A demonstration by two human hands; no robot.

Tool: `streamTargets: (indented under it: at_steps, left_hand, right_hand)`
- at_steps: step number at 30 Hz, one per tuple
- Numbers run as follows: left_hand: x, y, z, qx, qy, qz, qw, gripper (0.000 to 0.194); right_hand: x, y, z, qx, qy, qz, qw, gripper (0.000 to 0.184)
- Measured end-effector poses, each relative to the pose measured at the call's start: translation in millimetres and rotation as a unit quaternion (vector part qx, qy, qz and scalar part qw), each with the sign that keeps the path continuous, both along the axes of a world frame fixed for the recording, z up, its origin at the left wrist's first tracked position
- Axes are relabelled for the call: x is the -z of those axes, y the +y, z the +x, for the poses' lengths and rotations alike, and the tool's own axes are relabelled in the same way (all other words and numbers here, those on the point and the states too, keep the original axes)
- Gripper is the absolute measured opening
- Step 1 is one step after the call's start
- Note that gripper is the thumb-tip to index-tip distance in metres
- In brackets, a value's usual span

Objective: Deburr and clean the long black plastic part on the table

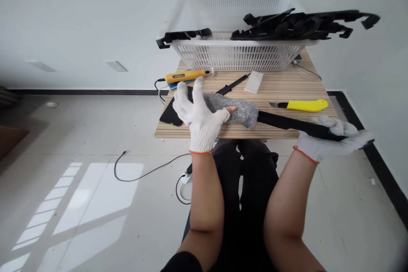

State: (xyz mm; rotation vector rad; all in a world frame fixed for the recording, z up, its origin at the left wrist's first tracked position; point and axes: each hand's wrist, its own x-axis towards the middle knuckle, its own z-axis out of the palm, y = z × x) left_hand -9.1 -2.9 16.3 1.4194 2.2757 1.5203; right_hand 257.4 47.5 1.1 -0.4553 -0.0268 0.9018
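Note:
A long black plastic strip [283, 121] slants across the table's front edge, its right end lying in my right hand [334, 138]. That hand wears a white knit glove, palm up, with fingers curled over the strip. A grey fuzzy cloth [245, 112] covers or lies over the strip's left part; I cannot tell which. My left hand [202, 114], also gloved, rests at the cloth with fingers stretched and spread, its bare thumb tip touching the fuzz. Beneath its fingers shows a flat black piece [170, 114], partly hidden.
A white plastic basket [236, 53] with several black plastic parts [287, 25] stands at the table's back. On the wooden table [277, 87] lie a yellow corded tool [186, 76], black calipers [232, 85], a white block [254, 82] and a yellow utility knife [306, 105], blade exposed.

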Motion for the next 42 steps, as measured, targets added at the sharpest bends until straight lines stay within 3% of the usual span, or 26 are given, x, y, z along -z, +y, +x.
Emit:
streamTargets:
  at_steps: [3, 8, 15, 21, 23, 26, 28, 30, 35, 39, 42]
  left_hand:
    - [7.0, -1, -12, 0.012, -0.097, 0.017, 0.995, 0.079]
    - [6.9, 2, -7, 0.097, -0.246, 0.018, 0.964, 0.038]
    - [-1.3, -3, -3, 0.187, -0.21, 0.068, 0.957, 0.035]
    - [5.1, -16, -20, 0.351, -0.307, 0.035, 0.884, 0.061]
    - [6.4, -16, -21, 0.333, -0.34, 0.039, 0.878, 0.053]
    - [3.9, -13, -18, 0.275, -0.324, 0.032, 0.905, 0.029]
    - [0.4, -12, -14, 0.26, -0.285, 0.002, 0.922, 0.023]
    - [-2.5, -11, -11, 0.248, -0.251, -0.022, 0.935, 0.03]
    - [-1.3, -6, -4, 0.204, -0.16, -0.027, 0.965, 0.061]
    - [3.0, 2, 6, 0.154, -0.032, -0.037, 0.987, 0.073]
    - [2.9, 5, 18, 0.111, 0.011, -0.047, 0.993, 0.086]
  right_hand:
    - [-2.8, 0, -2, 0.052, -0.023, 0.073, 0.996, 0.059]
    - [-1.8, 2, -4, 0.085, -0.001, 0.072, 0.994, 0.057]
    - [3.9, -3, 2, 0.012, 0.02, 0.072, 0.997, 0.063]
    - [3.7, -3, 5, 0.051, 0.038, 0.083, 0.995, 0.063]
    - [2.8, -4, 5, 0.047, 0.053, 0.099, 0.993, 0.064]
    - [3.8, -6, 8, 0.015, 0.054, 0.119, 0.991, 0.065]
    - [5.5, -8, 9, -0.02, 0.034, 0.135, 0.99, 0.066]
    - [6.4, -9, 10, -0.04, 0.03, 0.135, 0.99, 0.067]
    - [3.6, -3, 3, -0.016, 0.05, 0.129, 0.99, 0.066]
    - [5.3, 5, -8, -0.002, 0.008, 0.126, 0.992, 0.065]
    - [10.4, 10, -16, 0.004, -0.031, 0.108, 0.994, 0.068]
